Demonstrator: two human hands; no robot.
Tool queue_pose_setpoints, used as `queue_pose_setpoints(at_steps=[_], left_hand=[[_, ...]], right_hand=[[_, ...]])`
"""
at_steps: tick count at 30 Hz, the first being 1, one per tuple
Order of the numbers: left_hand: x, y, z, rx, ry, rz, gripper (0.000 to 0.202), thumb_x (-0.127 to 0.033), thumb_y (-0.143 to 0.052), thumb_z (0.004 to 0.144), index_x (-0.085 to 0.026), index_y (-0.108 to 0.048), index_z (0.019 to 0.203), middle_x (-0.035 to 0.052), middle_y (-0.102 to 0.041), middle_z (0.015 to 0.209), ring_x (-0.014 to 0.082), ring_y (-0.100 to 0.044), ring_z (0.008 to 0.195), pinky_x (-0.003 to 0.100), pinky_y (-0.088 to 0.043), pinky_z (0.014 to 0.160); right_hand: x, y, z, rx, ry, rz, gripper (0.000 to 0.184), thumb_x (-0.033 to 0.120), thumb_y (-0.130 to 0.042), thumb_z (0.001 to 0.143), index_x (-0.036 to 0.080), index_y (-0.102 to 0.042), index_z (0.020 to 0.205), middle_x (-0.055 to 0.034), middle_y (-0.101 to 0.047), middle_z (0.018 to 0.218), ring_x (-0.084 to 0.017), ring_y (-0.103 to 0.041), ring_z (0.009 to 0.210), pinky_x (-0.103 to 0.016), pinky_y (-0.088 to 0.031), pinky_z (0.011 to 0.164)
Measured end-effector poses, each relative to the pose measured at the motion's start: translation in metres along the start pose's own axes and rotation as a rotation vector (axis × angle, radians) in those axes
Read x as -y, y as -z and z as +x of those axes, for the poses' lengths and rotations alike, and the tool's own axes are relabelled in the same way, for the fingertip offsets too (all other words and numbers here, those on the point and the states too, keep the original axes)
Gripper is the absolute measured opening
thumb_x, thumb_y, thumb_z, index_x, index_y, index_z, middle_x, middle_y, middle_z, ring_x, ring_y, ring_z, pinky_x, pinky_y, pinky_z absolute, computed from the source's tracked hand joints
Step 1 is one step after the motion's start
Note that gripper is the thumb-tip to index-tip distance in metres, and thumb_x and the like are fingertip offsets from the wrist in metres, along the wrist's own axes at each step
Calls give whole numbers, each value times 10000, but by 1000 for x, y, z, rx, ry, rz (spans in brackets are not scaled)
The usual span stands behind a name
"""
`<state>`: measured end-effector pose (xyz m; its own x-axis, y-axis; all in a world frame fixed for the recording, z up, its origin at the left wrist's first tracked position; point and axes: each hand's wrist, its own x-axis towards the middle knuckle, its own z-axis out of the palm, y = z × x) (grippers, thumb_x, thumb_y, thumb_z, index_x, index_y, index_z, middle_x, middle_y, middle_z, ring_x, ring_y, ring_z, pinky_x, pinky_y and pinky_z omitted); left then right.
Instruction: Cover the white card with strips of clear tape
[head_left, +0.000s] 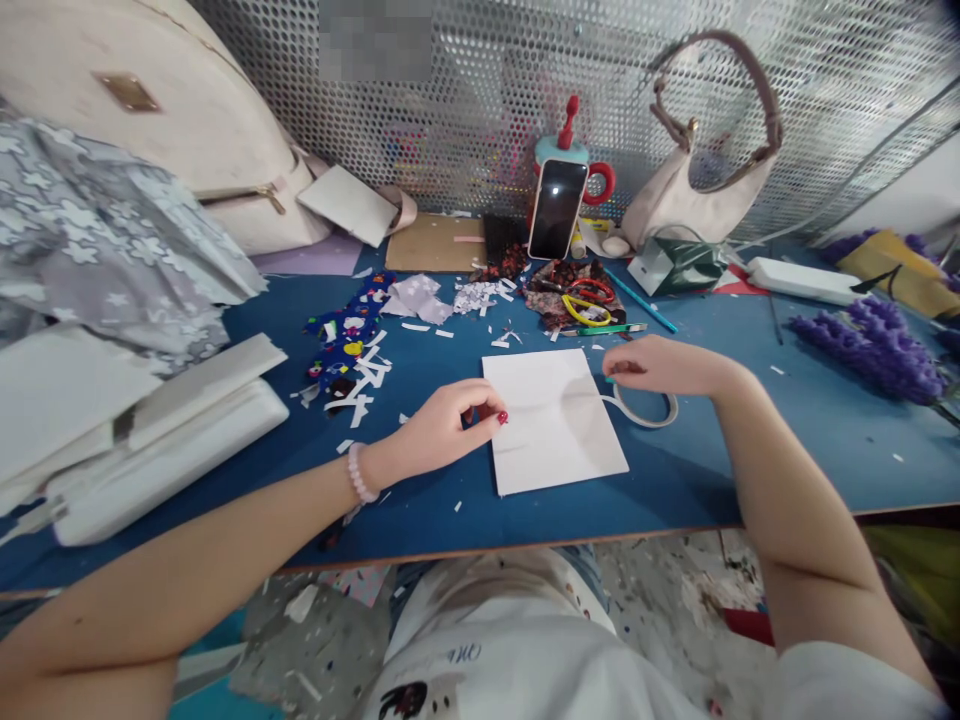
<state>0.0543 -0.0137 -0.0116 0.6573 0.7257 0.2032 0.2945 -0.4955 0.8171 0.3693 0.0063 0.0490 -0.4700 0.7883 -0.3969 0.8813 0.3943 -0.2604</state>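
Note:
A white sheet of card [551, 420] lies flat on the blue table [787, 440] in front of me. My left hand [442, 425] rests at the card's left edge with its fingers curled and the fingertips pinched against that edge. My right hand [660, 365] sits at the card's upper right corner, fingers closed on a roll of tape [645, 408] that lies on the table beside the card. A pink bead bracelet is on my left wrist.
Paper scraps and patterned cloth pieces [352, 345] lie left of the card. Scissors [589, 305] and a teal pencil [641, 300] lie behind it. A phone [556, 208] stands upright at the back, beside a beige handbag [697, 190]. White boxes [150, 440] sit left, purple flowers [877, 345] right.

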Motion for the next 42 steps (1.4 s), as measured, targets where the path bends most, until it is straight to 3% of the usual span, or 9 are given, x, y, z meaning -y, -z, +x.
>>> queue_pose_setpoints(at_steps=[2, 7, 10, 14, 17, 23, 28, 35, 42], left_hand=[[0, 0, 0, -14, 20, -29, 150, -256, -510, 858, -176, -634, 829, 34, -638, 841, 142, -570, 718, 240, -440, 621], [3, -1, 1, -56, 90, -107, 172, -279, -513, 847, -164, -634, 888, 59, -656, 909, 155, -589, 751, 261, -478, 661], [3, 0, 1, -40, 134, -158, 202, -298, -520, 839, -155, -639, 918, 68, -667, 926, 159, -607, 763, 264, -504, 673], [0, 2, 1, -22, 178, -201, 220, -305, -525, 832, -146, -652, 916, 69, -682, 928, 173, -633, 825, 264, -523, 719], [-2, 3, 2, -15, 194, -224, 245, -301, -521, 824, -141, -675, 925, 83, -688, 999, 175, -644, 843, 265, -534, 728], [1, 2, 3, -27, 212, -205, 307, -314, -516, 830, -132, -723, 967, 99, -686, 1051, 166, -637, 822, 255, -521, 698], [1, 3, 4, -19, 253, -177, 320, -295, -502, 820, -131, -742, 956, 88, -700, 1012, 156, -637, 774, 248, -509, 666], [-8, 13, 1, 77, 479, -351, 361, -287, -516, 792, -121, -722, 1037, 68, -747, 936, 141, -615, 705, 264, -517, 712], [-4, 21, -5, 150, 595, -361, 428, -286, -468, 827, -131, -696, 1155, 72, -742, 985, 125, -594, 645, 215, -443, 517]], right_hand=[[11, -7, 8, -159, 80, -41, 166, 235, -458, 882, 186, -616, 874, -72, -655, 862, -199, -572, 783, -300, -396, 726], [48, -32, 19, -572, 476, -75, 202, 288, -463, 968, 173, -628, 954, -97, -674, 891, -203, -616, 844, -309, -459, 749], [64, -47, 23, -776, 584, -153, 185, 315, -517, 971, 168, -629, 982, -96, -693, 894, -197, -643, 849, -314, -484, 736], [68, -58, 28, -917, 679, -282, 121, 178, -508, 971, 158, -626, 984, -79, -712, 884, -168, -659, 789, -296, -509, 693], [66, -59, 32, -969, 697, -258, 112, 125, -533, 947, 138, -630, 1001, -90, -723, 885, -175, -672, 801, -306, -543, 715], [62, -55, 38, -903, 607, 45, 81, 136, -597, 913, 147, -675, 927, -93, -725, 861, -180, -690, 839, -292, -581, 747], [61, -56, 41, -874, 555, 119, 74, 129, -620, 895, 150, -691, 894, -85, -728, 841, -174, -694, 819, -287, -588, 734], [60, -54, 47, -794, 560, 216, 76, 129, -611, 898, 169, -674, 881, -60, -711, 806, -153, -673, 777, -274, -577, 689], [62, -54, 56, -721, 539, 329, 79, 118, -615, 883, 176, -669, 882, -55, -707, 811, -150, -673, 777, -259, -569, 686]])
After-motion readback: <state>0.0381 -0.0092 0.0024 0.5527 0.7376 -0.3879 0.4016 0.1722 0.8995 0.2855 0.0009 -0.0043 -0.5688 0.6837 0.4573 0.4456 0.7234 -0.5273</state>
